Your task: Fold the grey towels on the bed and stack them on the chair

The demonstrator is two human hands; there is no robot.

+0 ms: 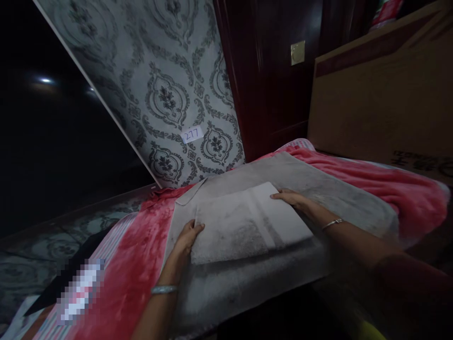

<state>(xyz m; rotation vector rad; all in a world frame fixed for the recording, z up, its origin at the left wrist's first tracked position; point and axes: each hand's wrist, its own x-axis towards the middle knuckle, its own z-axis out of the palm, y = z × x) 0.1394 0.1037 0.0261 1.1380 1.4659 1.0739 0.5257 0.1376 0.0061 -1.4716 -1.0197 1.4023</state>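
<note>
A folded white-and-grey towel (pixel 233 226) with a pale band across it is held between my two hands. My left hand (pixel 187 236) pinches its left edge, thumb on top. At the far right corner, my right hand (pixel 290 198) grips the towel with the thumb over the upper face and the other fingers partly hidden beneath. Under the towel lies a larger grey cloth (pixel 219 297), spread flat over a red blanket (pixel 130 264). A greenish bangle circles my left wrist and a silver one my right.
Patterned wallpaper (pixel 166 94) with a paper label (pixel 192 134) reading 277 rises behind. A large cardboard box (pixel 382 94) stands at the right, by a dark red wooden panel (pixel 272 85). A dark glossy screen-like surface (pixel 53 141) fills the left. Something pixelated lies lower left.
</note>
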